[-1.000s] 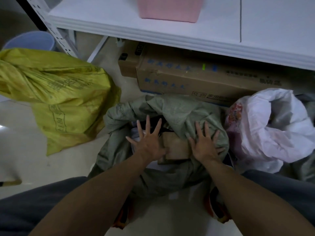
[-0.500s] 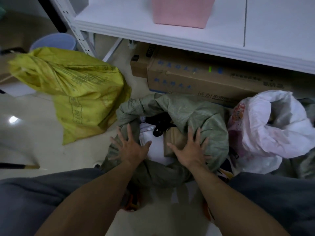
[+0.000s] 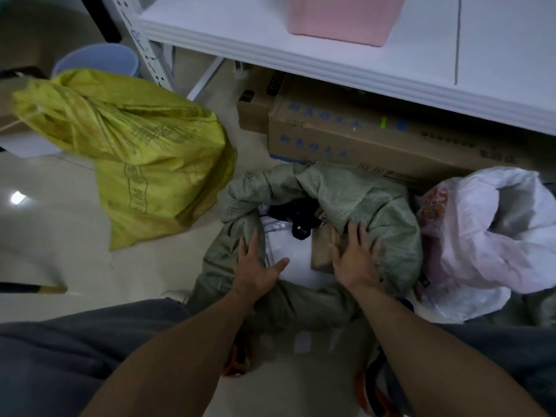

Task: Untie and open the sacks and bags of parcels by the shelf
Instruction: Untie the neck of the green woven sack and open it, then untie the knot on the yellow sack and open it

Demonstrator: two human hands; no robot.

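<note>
head view: I look down from far away through the one camera on the person's head.
green sack (image 3: 376, 206): it sits on the floor (image 3: 60, 236) in the middle, right in front of the shelf (image 3: 331, 61). Its mouth is open and the edge is rolled down.
inside: I see a white parcel (image 3: 296, 260), a brown parcel (image 3: 320, 248) next to it, and a black thing (image 3: 298, 215) behind them (I cannot tell what it is).
left hand (image 3: 255, 269): it lies flat on the left edge of the green sack, fingers straight, thumb out toward the white parcel. It holds nothing.
right hand (image 3: 355, 260): it lies flat with fingers spread wide, on the brown parcel and the right edge of the green sack. It grips nothing.
yellow sack (image 3: 150, 152): it sits to the left, apart from the green sack. Its neck is bunched up tight.
white bag (image 3: 487, 236): it sits on the right, touching the green sack, and its top gapes.
box (image 3: 361, 136): brown card, under the shelf, just behind the green sack.
pink tub (image 3: 340, 16): it stands on the shelf.
bucket (image 3: 96, 60): blue, behind the yellow sack.
</note>
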